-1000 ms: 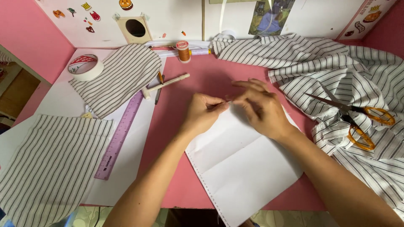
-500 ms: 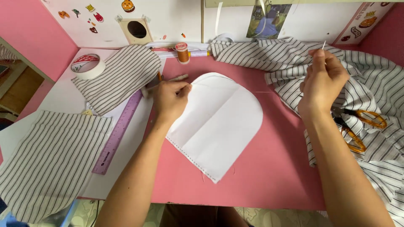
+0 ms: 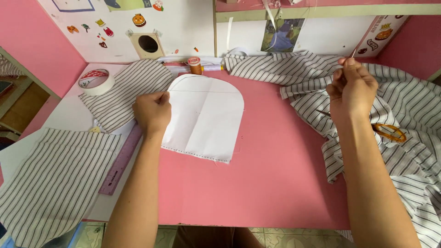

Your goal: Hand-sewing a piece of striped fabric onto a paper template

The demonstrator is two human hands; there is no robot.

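A white arch-shaped fabric piece [image 3: 206, 117] with a stitched lower edge lies flat on the pink table [image 3: 275, 174]. My left hand [image 3: 151, 112] is closed and presses on its left edge. My right hand [image 3: 351, 89] is raised above the striped cloth heap [image 3: 404, 105] at the right, its fingers pinched on a thin needle [image 3: 353, 53] that points upward. Any thread on the needle is too fine to see.
Orange-handled scissors [image 3: 388, 132] lie on the striped cloth under my right wrist. A striped cut piece [image 3: 124, 89], a tape roll [image 3: 95, 81], an orange thread spool [image 3: 195, 65] and a pink ruler [image 3: 121, 160] sit at the left. Another striped piece [image 3: 50, 183] hangs off the near-left edge.
Both hands were together on the white piece; my right hand has since pulled away up and to the right with the needle. The left hand stays on the piece's left edge.
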